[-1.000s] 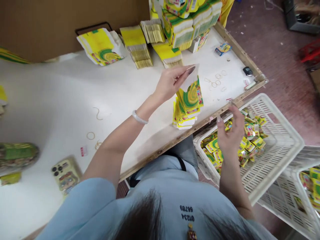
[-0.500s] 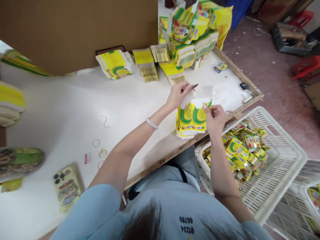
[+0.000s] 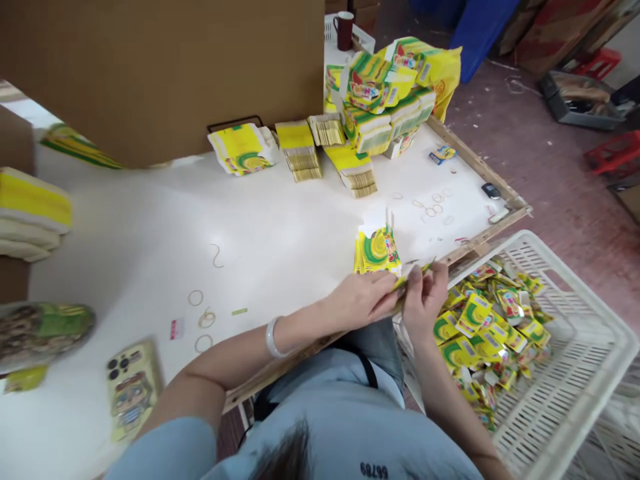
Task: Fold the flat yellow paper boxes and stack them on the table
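Observation:
My left hand (image 3: 363,297) and my right hand (image 3: 425,297) meet over the table's front edge, fingers pinched round a small yellow-green cardboard carton (image 3: 401,283). It is seen nearly edge-on, and the fingers cover most of it. Just beyond my left hand lies a short pile of flat cartons (image 3: 375,250) in the same yellow and green, white flaps pointing away from me. Below and right of my right hand, a white plastic crate (image 3: 583,360) holds a heap of small yellow-green cartons (image 3: 480,327).
Bundles of flat cartons (image 3: 300,150) line the back beside a large brown cardboard box (image 3: 165,73). More stacks (image 3: 370,127) fill the back right corner. Rubber bands (image 3: 207,319), a phone (image 3: 133,393) and a green-labelled bag (image 3: 47,333) lie on the left. A wooden strip (image 3: 493,233) edges the table.
Both hands have come down towards me from above the pile to the table edge, now with a carton between them. The view has shifted slightly. A small green strip now shows on the table.

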Available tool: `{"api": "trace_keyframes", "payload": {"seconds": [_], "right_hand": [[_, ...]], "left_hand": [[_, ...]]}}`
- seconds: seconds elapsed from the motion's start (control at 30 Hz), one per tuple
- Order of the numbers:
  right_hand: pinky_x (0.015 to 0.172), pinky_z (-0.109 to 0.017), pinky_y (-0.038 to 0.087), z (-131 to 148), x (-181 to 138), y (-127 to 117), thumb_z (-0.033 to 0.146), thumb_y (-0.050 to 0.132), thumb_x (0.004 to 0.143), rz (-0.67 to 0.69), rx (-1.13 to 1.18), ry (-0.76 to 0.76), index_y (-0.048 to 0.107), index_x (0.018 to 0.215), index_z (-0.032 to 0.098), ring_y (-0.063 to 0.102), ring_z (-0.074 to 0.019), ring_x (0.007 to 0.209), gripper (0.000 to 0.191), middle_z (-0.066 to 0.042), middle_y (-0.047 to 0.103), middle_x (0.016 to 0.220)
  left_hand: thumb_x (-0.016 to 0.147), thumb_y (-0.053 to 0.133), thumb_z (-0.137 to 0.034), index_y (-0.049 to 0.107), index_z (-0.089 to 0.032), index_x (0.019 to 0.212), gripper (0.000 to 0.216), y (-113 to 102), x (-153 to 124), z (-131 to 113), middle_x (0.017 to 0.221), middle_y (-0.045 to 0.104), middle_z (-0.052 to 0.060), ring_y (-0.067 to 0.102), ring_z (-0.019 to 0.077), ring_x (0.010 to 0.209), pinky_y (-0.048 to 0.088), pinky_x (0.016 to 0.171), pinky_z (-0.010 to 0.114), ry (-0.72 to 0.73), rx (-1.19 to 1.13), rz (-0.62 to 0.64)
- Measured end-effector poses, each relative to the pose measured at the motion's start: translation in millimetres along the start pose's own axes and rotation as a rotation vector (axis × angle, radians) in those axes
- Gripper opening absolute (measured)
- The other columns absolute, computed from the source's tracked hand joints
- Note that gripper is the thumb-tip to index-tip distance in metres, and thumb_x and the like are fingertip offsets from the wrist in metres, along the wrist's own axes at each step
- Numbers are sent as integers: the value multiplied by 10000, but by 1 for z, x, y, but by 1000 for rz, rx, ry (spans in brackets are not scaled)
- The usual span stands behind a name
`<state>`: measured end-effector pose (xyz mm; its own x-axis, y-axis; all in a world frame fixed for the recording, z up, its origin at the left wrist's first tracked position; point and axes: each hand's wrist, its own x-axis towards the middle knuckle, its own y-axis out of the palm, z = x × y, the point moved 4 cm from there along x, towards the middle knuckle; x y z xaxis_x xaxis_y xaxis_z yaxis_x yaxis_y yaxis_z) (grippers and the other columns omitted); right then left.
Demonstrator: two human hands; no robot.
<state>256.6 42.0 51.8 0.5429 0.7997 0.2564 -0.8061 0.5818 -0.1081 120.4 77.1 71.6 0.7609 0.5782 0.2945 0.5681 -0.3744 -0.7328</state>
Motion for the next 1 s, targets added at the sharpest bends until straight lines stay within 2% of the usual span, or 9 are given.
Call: {"api": "trace_keyframes", "payload": {"seconds": [0.17,0.3,0.47,0.57,0.67,0.73,0.8,0.87,1.0], "right_hand": [[522,-303,394,-2,-24,-1,518,521,1000,63,-51,-25,527,806,248,452,-146,534,333,39,480,618],[621,-344,483,-2,-36,4,565,478,1003,157,90,-61,556,925,262,553,-181,652,323,3,569,748],[547,-353,456,-6,-46,10,549,438,1016,196,95,59,443,833,286,477,-175,558,320,21,479,688],[687,-388,534,-5,-46,7,546,418,1026,218,31,-6,543,901,271,585,-201,682,327,-19,585,787],[989,-485,522,-1,-48,2,566,400,1031,254,-85,-116,644,1113,250,657,-267,1036,407,-83,687,1045],[1025,-491,512,0,-51,0,528,425,1035,255,-157,-93,655,1189,250,653,-277,1090,393,-97,700,1087],[970,-451,549,2,-55,-2,477,461,1032,242,-162,-33,653,1221,255,680,-266,1034,349,-93,714,1053],[943,-438,569,4,-60,-3,465,474,1028,222,-103,7,640,1255,265,706,-265,999,345,-87,727,1036],[923,-482,597,-8,-71,-2,606,417,1006,347,42,118,617,1294,301,718,-311,1059,465,-97,747,1062]], "left_hand": [[1035,378,-343,602,-256,849,304,-2,-29,-9,861,688,84,686,242,801,597,647,369,41,96,-32],[994,446,-288,638,-261,841,247,-2,-38,-13,911,704,87,692,258,838,612,682,397,90,88,-12],[992,462,-295,639,-264,824,246,8,-47,-12,912,703,81,681,240,799,613,668,384,100,122,18],[975,518,-317,643,-245,989,146,13,-54,-10,1126,692,128,678,292,1112,631,899,451,85,63,-95],[954,540,-318,467,-292,1382,435,18,-59,-8,1528,489,164,429,346,1498,498,1147,584,16,-186,-196],[936,544,-287,177,-379,1566,735,22,-61,-6,1641,368,147,361,333,1553,475,1173,585,-48,-371,-194],[918,562,-267,-31,-388,1617,924,23,-62,-4,1652,366,159,427,329,1518,488,1165,564,-101,-500,-145],[906,624,-308,-32,-358,1643,988,21,-63,-3,1650,370,176,453,342,1498,472,1181,559,-127,-533,-94],[846,762,-480,-31,-381,1652,1135,19,-61,-4,1726,199,181,229,417,1599,375,1238,640,-101,-413,-91]]}}
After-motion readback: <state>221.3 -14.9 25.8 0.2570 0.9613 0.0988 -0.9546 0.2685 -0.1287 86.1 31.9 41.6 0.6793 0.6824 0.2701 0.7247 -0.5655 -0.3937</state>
